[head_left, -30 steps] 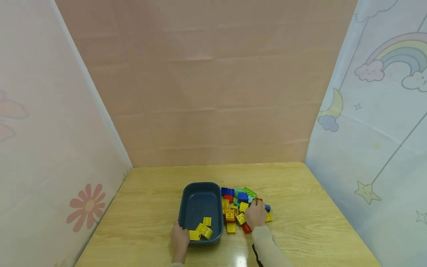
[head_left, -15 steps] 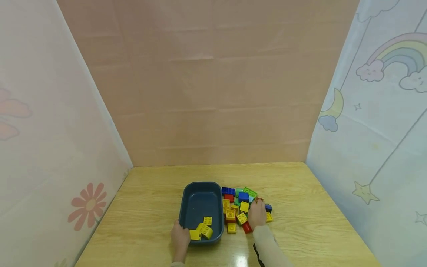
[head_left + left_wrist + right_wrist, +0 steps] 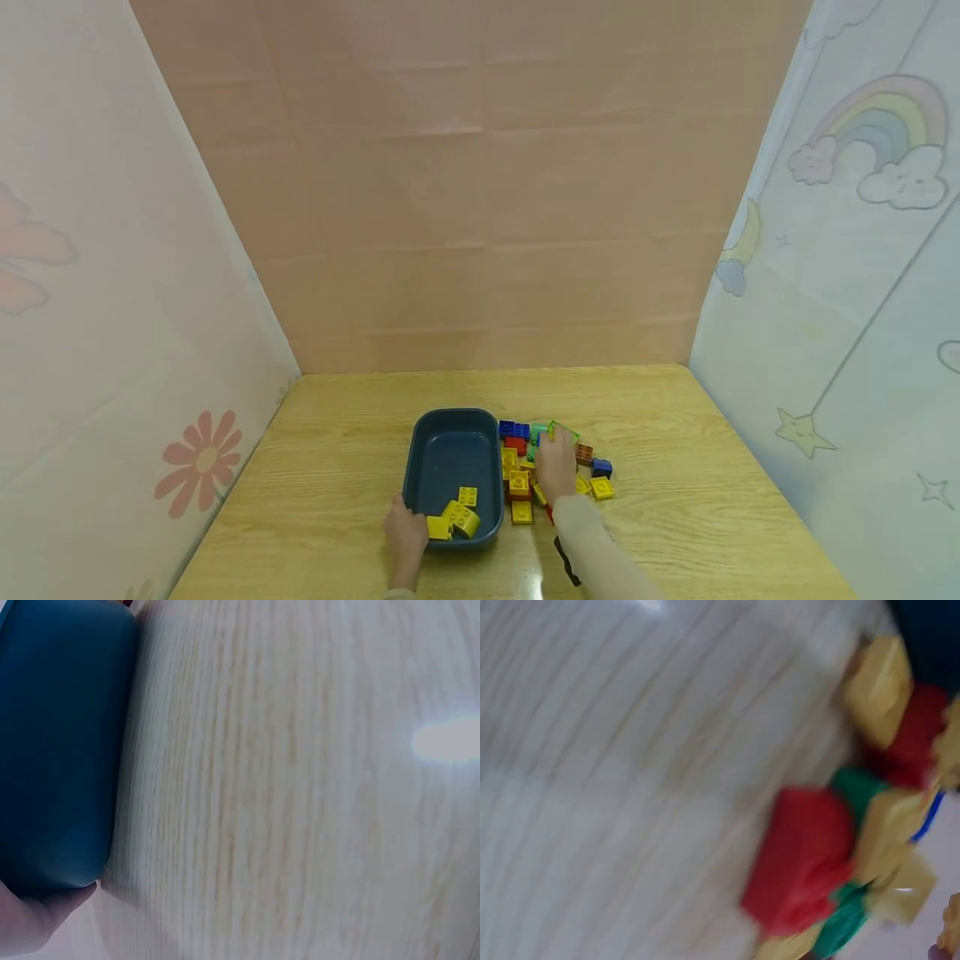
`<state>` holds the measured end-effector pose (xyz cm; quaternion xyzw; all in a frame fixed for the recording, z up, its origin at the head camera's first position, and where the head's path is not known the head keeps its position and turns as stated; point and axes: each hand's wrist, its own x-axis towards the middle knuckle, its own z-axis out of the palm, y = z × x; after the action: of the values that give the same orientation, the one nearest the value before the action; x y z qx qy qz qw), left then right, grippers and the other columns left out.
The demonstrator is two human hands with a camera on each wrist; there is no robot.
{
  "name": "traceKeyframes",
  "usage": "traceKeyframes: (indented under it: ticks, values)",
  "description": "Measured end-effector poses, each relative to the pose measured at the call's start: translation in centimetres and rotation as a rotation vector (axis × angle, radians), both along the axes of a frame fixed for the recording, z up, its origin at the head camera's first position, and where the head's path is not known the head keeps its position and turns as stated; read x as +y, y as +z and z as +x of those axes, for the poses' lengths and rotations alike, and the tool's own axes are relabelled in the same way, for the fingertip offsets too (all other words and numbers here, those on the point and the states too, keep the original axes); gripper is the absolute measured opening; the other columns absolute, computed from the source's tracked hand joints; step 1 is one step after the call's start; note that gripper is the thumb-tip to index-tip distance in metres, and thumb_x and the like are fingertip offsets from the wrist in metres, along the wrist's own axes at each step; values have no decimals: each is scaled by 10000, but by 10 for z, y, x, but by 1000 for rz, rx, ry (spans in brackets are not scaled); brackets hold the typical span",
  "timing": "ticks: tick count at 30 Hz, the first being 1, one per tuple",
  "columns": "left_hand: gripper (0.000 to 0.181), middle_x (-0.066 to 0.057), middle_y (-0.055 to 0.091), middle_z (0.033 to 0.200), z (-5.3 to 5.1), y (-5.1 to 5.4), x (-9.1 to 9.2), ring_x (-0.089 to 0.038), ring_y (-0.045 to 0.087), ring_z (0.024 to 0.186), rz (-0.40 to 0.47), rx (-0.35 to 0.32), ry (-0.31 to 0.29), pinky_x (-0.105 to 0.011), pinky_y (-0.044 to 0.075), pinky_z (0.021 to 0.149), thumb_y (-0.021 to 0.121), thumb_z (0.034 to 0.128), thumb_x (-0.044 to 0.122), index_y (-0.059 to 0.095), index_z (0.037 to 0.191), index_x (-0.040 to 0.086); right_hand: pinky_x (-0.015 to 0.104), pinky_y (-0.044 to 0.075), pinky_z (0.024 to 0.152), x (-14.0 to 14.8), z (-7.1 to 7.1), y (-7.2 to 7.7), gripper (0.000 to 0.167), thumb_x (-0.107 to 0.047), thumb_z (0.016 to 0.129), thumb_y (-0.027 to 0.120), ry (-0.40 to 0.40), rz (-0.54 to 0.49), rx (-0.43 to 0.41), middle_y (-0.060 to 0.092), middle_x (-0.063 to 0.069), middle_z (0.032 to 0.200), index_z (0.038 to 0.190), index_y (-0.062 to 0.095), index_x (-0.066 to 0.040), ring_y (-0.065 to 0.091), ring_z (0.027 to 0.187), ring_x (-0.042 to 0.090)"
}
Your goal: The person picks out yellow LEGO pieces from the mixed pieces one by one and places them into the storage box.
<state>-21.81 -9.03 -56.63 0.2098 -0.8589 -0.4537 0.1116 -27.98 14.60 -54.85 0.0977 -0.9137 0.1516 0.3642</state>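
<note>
In the head view, we see a dark blue, rounded rectangular plastic tray (image 3: 453,458) on a pale wood-grain bench (image 3: 337,467). The left hand (image 3: 406,529) is clamped on its near left corner. Inside, at the near end, lie a flat yellow plastic brick (image 3: 438,527), a thicker yellow plastic brick with a curved side (image 3: 462,519) and a small square yellow plastic brick (image 3: 467,497). Just right of the tray, we find a loose heap of coloured plastic bricks (image 3: 519,483), over which the right hand (image 3: 557,467) reaches, in a cream sleeve (image 3: 600,542). A lime-green studded brick (image 3: 565,432) lies by its fingertips; a brown studded brick (image 3: 584,453) and a blue brick (image 3: 602,468) sit to its right.

In the left wrist view, we see the tray's outer wall along the left edge, with a digit of the left hand against its lower corner and a bright glare on the bench.

In the right wrist view, which is blurred, we make out a yellow brick (image 3: 951,926) pinched by the right hand at the lower right edge, one fingertip against it. A red plastic brick (image 3: 799,859) lies nearest the camera, touching green and yellow pieces, and the tray's corner shows at upper right.
</note>
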Motion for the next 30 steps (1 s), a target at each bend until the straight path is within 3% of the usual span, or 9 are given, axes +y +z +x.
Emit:
traceKeyframes:
  ticks: [7,12,16,24,30]
  values:
    - [419,-371,533,992,2,1,0,-445,552,897,-11,12,-6,-478,476,675,480,709,-141,432,1119,-208,406,477,748,-39,-1,14,235,60,714,666,169,-24,-5,512,251,1059,946,630,39,515,964,361]
    - [421,-366,539,979,2,1,0,-440,556,885,-16,13,-8,-477,475,667,480,704,-137,433,1116,-209,347,496,724,-63,4,21,267,19,730,674,276,-49,-83,504,229,1106,991,619,7,512,997,332]
    - [430,-368,535,988,2,1,-1,-442,553,890,-14,15,-14,-480,473,671,478,705,-134,426,1125,-211,270,501,682,-77,9,23,288,-13,745,678,328,-46,-159,483,197,1128,1024,606,-9,507,993,285]
    - [434,-370,543,952,2,0,-2,-456,552,869,-14,50,-8,-491,470,666,474,687,-137,436,1111,-222,178,482,640,-96,19,18,299,-69,733,706,403,49,-162,492,86,963,1009,600,-28,531,827,172]
    - [441,-367,545,961,1,-1,-2,-449,557,864,-18,42,-11,-484,473,657,466,690,-131,435,1121,-219,172,473,673,-101,25,12,301,-95,763,685,437,116,-296,519,67,939,1044,599,-28,523,816,148]
